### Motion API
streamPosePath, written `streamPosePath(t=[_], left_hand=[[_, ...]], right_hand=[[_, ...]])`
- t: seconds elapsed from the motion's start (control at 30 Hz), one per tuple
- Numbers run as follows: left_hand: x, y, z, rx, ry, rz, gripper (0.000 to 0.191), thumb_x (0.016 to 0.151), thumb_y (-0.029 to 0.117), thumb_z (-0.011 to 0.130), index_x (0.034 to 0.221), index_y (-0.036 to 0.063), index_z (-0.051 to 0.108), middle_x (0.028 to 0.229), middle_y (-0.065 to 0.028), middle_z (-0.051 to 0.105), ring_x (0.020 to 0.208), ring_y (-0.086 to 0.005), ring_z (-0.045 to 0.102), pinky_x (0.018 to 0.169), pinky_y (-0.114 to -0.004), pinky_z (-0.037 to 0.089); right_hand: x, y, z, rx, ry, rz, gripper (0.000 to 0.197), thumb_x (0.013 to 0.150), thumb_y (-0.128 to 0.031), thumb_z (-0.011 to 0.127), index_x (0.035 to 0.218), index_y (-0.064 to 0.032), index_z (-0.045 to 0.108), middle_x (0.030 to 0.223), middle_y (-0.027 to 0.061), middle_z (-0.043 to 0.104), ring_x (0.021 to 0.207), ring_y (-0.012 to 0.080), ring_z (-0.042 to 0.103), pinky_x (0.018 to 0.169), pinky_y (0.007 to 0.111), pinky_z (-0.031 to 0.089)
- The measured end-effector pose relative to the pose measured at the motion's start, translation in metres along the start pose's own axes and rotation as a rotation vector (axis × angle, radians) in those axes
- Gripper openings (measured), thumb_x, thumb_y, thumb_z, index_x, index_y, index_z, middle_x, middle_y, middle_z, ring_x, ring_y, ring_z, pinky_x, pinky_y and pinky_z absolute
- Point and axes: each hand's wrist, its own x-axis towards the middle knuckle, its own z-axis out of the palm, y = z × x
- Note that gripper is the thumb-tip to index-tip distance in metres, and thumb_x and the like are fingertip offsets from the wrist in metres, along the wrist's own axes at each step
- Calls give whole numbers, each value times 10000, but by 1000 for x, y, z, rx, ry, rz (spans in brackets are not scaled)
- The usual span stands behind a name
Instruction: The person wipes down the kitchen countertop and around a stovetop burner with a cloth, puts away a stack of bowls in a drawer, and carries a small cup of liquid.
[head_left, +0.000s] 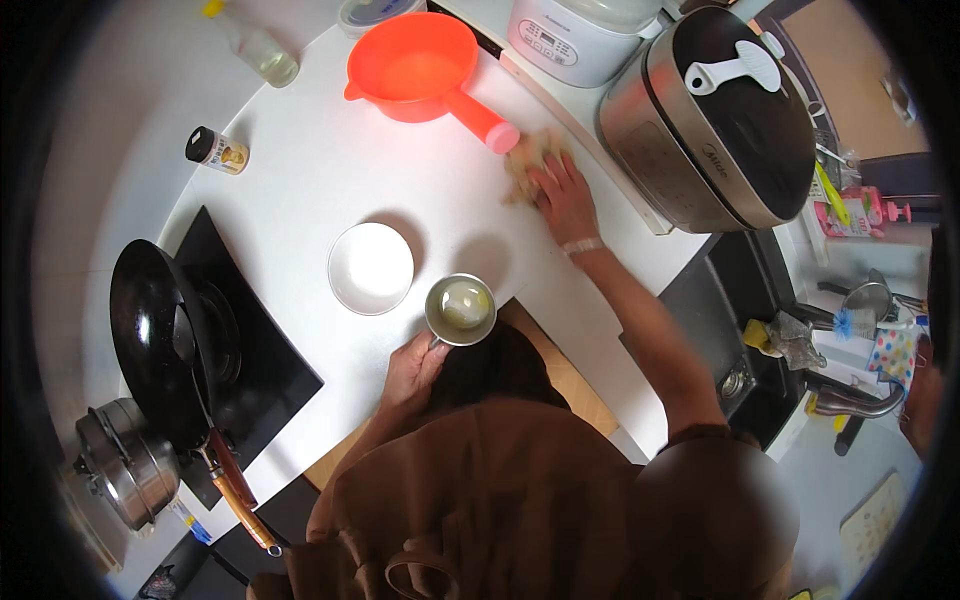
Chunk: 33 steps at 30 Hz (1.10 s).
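Observation:
My left hand (414, 373) grips the handle of a metal cup (432, 327) at the counter's near edge. Inside the cup sits a glossy, pale yellowish liquid (465, 304). Just left of the cup stands a white bowl (370, 268); its inside looks plain white. My right hand (564, 196) is stretched out to the right, its fingers pressed onto a crumpled beige cloth (529, 161) on the white counter. That cloth is slightly blurred and lies by the handle end of an orange plastic ladle (412, 67).
At left, a black wok (154, 330) with a spatula rests on the black cooktop (277, 375), beside a steel pot (127, 465). Behind are a seasoning jar (219, 151) and a bottle (259, 52). A rice cooker (675, 142), white appliance (574, 45) and dark sink (720, 307) line the right.

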Motion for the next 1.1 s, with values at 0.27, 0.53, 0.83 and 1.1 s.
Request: streamPosePath(t=[0.27,0.53,0.83,1.1], left_hand=[[-7,0,-2,75,1,-37,167,905,166,476,954,19,539,642,-41,470,535,-107,410,496,-257,362],[-44,-18,-1,52,-35,15,195,911,178,454,883,7,543,563,3,399,510,-69,362,465,-228,317],[-114,-55,-4,41,-96,178,207,905,159,451,771,2,478,560,-6,397,487,-77,373,449,-242,313],[-165,-55,2,208,-111,224,256,913,193,410,759,-2,474,536,-60,420,476,-143,417,458,-286,333]], right_hand=[[90,-16,49,-52,349,54,178,730,-166,577,902,-131,608,1081,87,535,1081,322,444,896,393,392],[-118,-73,-28,172,53,-97,374,635,-83,633,996,-181,621,1163,59,521,1119,311,439,942,401,375],[-341,-32,-197,70,157,797,186,803,-74,537,929,25,632,1085,179,590,987,267,586,841,318,462],[-315,-88,-126,-10,36,325,346,738,-34,596,1072,-123,597,1214,56,523,1200,283,409,973,361,367]])
